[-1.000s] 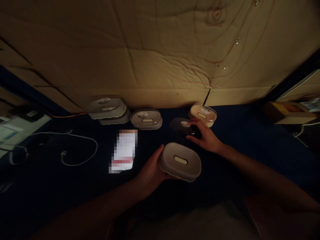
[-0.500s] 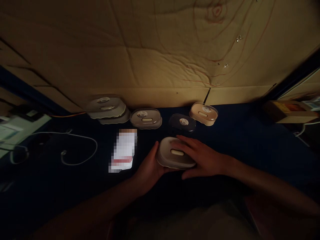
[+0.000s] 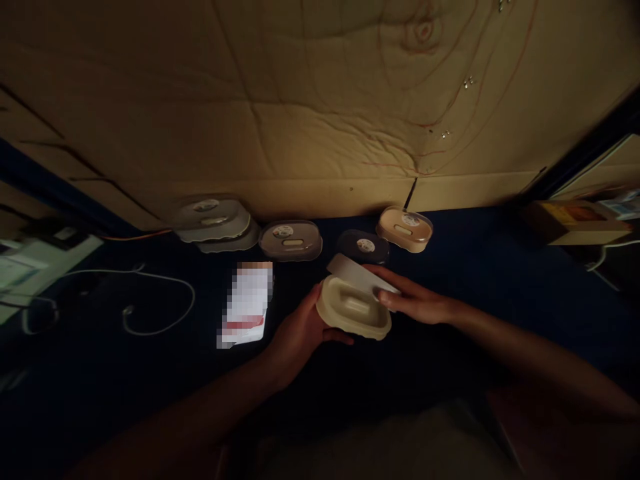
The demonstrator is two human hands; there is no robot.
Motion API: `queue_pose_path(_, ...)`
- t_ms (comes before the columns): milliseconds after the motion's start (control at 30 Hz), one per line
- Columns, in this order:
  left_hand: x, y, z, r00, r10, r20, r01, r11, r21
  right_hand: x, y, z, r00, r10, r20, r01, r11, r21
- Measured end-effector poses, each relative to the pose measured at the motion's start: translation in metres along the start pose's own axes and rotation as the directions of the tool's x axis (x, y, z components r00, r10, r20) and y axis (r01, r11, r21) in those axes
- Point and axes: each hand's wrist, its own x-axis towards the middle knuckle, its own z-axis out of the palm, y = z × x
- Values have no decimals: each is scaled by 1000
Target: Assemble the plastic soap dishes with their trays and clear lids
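My left hand (image 3: 301, 328) grips the left end of a cream oval container (image 3: 356, 317), its thumb at the side and fingers underneath. The container is open at the top and shows a raised bar inside. My right hand (image 3: 413, 298) pinches a pale lid (image 3: 361, 275), tilted above the container's back edge. Behind them lie a dark oval box (image 3: 357, 247) with a round sticker, a peach box (image 3: 406, 230) at its right and a grey-brown box (image 3: 291, 241) at its left.
Two stacked grey boxes (image 3: 217, 223) stand at the back left. A lit, pixelated phone-like object (image 3: 247, 303) lies left of my hands, and a white cable (image 3: 193, 300) curls beyond it. A cardboard box (image 3: 575, 223) sits at the far right, before a brown paper-like backdrop (image 3: 325, 153).
The lid has come off the container and is now tilted in my right hand. The container's inside is uncovered. My left hand still holds the container in about the same place.
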Motion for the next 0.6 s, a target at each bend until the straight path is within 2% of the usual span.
queue_pose_path(67,-2,-2,2,1000,16,-3,-16,999,51,2,2,-6,999,-25,-22,24,998,-60)
queue_pose_path(200,-5,-10,0,992,105,-70,-83,961,264,2,16,-16,992,-119,-52,95,936,-339)
queue_pose_path(267,-3,-15,-5,982,179,-62,-139,902,409,1,23,-19,988,-148,-49,110,884,-453)
queue_pose_path(333,-1,-19,-11,961,275,-26,-215,804,555,0,27,-20,983,-176,-53,121,835,-537)
queue_pose_path(400,0,-23,-17,915,402,34,-312,653,691,0,28,-21,979,-195,-65,123,807,-577)
queue_pose_path(467,-1,-25,-19,846,512,145,-400,432,808,0,28,-22,976,-206,-72,124,795,-594)
queue_pose_path(533,-4,-26,-18,794,544,270,-425,180,887,1,29,-24,971,-228,-75,136,780,-611)
queue_pose_path(600,-9,-26,-14,784,497,372,-411,-33,911,2,31,-26,964,-256,-75,153,759,-633)
